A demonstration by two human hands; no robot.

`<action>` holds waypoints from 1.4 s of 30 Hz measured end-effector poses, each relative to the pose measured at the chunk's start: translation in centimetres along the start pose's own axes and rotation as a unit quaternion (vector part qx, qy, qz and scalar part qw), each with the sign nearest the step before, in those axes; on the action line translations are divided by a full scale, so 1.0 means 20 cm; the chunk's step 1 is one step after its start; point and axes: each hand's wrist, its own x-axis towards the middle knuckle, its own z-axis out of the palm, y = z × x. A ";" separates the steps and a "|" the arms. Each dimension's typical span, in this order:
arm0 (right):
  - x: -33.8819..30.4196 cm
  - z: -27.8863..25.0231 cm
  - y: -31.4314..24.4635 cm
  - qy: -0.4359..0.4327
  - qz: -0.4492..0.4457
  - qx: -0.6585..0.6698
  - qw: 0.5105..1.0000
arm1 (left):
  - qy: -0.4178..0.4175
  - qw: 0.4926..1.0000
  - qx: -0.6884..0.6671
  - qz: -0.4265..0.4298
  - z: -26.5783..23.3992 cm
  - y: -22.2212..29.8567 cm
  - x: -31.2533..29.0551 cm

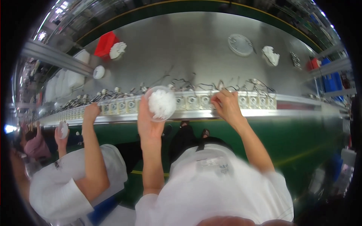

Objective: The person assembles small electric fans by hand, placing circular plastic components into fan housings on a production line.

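My left hand (pixel 146 122) is wrapped round the side of a shallow round clear tub (pixel 162 104) heaped with small white pieces, held up before the bench edge. To its right, my right hand (pixel 230 107) hovers over a long row of square cream-coloured units (pixel 191 101) with round centres. Its thumb and fingertips come together in a pinch; whatever lies between them is too small to make out. Dark wires (pixel 182 84) with pale connectors trail from the row's far side onto the metal bench. The tub and my left hand cover part of the row.
On the metal bench (pixel 169 41) are a red bin (pixel 105 43), crumpled white cloths (pixel 270 55), a round clear dish (pixel 240 45) and a small white tub (pixel 98 72). A co-worker's hand (pixel 91 112) works at the row on my left. Metal posts (pixel 56 58) flank the bench.
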 end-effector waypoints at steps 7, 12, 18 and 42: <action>0.04 -0.03 -0.08 0.008 0.047 0.016 0.999 | -0.059 0.995 0.073 0.035 0.16 0.02 0.71; 0.05 -0.07 -0.12 0.039 0.126 0.020 0.991 | 0.001 0.995 0.096 -0.038 -0.18 0.07 1.48; 0.03 -0.13 -0.14 0.067 0.195 -0.033 0.978 | 0.126 0.937 0.327 -0.021 -0.38 -0.04 1.88; 0.37 -0.10 -0.17 0.047 0.182 -0.066 0.980 | -0.202 0.242 0.838 0.445 0.88 0.38 0.56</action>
